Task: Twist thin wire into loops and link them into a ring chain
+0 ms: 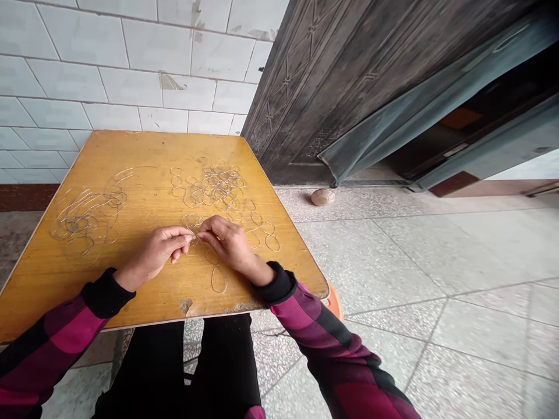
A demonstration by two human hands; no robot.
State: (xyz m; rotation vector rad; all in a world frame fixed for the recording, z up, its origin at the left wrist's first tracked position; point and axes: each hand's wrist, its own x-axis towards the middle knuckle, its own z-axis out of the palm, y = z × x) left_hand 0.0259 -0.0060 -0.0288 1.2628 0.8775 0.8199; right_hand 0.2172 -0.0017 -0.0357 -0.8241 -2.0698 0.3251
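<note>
Over the middle of the wooden table, my left hand (pixel 159 251) and my right hand (pixel 227 240) meet fingertip to fingertip. Both pinch a thin wire (pixel 192 219), bent into loops that show just above and below the fingers. Where exactly the wire passes between the fingertips is too fine to make out. Beyond my right hand lies a pile of wire rings (pixel 220 183), with a chain of linked rings (pixel 262 224) trailing to its right. Another looped length of wire (pixel 218 279) hangs toward me below my right hand. Loose curved wires (pixel 85 218) lie tangled to the left.
The table (pixel 144 302) has a chipped front edge and stands against a white tiled wall (pixel 144 52). To the right are a carved dark door (pixel 305 87), a grey curtain (pixel 384 116) and a round stone-like object (pixel 322 196) on the tiled floor. Something orange (pixel 334 301) shows beside the table corner.
</note>
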